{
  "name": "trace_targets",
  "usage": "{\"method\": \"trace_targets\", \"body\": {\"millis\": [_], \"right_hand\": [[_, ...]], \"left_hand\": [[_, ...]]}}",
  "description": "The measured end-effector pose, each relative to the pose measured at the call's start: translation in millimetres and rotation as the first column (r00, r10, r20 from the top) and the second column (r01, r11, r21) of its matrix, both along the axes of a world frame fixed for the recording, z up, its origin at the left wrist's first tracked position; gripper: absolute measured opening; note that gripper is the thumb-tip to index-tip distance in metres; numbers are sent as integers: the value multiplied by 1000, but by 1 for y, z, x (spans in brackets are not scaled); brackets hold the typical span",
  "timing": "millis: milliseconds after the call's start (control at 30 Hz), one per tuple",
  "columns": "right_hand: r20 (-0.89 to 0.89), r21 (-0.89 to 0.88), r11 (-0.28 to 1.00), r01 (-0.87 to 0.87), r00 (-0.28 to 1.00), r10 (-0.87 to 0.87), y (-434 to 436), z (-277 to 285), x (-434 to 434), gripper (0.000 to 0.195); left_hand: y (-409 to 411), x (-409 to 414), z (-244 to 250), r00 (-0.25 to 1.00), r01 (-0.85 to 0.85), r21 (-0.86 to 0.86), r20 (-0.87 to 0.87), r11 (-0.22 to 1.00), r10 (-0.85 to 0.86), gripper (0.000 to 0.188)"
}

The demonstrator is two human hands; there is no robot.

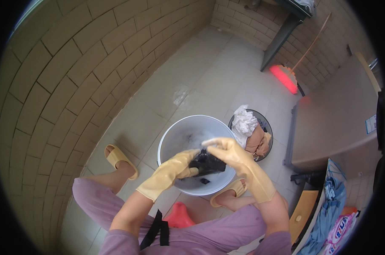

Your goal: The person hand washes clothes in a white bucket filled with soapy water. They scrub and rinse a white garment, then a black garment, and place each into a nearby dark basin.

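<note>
A white bucket (168, 140) stands between my feet with sudsy water (192, 137) inside. Over its opening, my left hand (182, 164), in a cream rubber glove, grips a wet black cloth (211, 164). My right hand (225, 149), gloved alike, is just above the cloth's upper right part; its fingers are apart and slightly bent, with no cloth visible between them. Some foam clings to the cloth near the fingertips. Lower in the bucket lies a small black piece (204, 181), perhaps part of the same cloth.
Right of the bucket, a dark basin (268, 122) holds white fabric (244, 122) and tan clothing (256, 140). A red plastic stool (178, 215) is beneath me. Farther right are a metal-sided appliance (332, 118), blue garments (326, 216) and a red broom (284, 79). A brick-patterned wall (68, 86) runs along the left.
</note>
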State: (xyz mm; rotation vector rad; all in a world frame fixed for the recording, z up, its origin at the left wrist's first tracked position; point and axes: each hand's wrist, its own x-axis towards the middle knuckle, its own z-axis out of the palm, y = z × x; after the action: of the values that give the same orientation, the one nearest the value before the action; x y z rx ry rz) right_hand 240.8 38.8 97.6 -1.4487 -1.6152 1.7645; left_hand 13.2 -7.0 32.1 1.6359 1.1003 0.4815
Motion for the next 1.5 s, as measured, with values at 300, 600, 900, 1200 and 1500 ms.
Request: {"method": "trace_targets", "body": {"millis": [300,600,900,1200,1500], "right_hand": [[-226,9,913,408,890,-396,2,105,-2,49],[577,549,768,-330,814,-64,-10,29,15,28],[-768,-261,810,524,396,-504,-22,25,8,17],[-326,256,790,558,819,-473,-32,-43,-64,50],[392,458,864,208,825,-407,-17,-41,-82,34]], "left_hand": [[-22,-3,34,865,-499,-136,-19,856,501,20],[9,-13,115,842,-428,-205,263,880,471,25],[22,-16,46,950,-159,210,-234,965,207,24],[16,46,-8,-35,-215,-883,433,417,901,36],[-4,67,-30,60,-361,-932,-59,-33,996,52]]}}
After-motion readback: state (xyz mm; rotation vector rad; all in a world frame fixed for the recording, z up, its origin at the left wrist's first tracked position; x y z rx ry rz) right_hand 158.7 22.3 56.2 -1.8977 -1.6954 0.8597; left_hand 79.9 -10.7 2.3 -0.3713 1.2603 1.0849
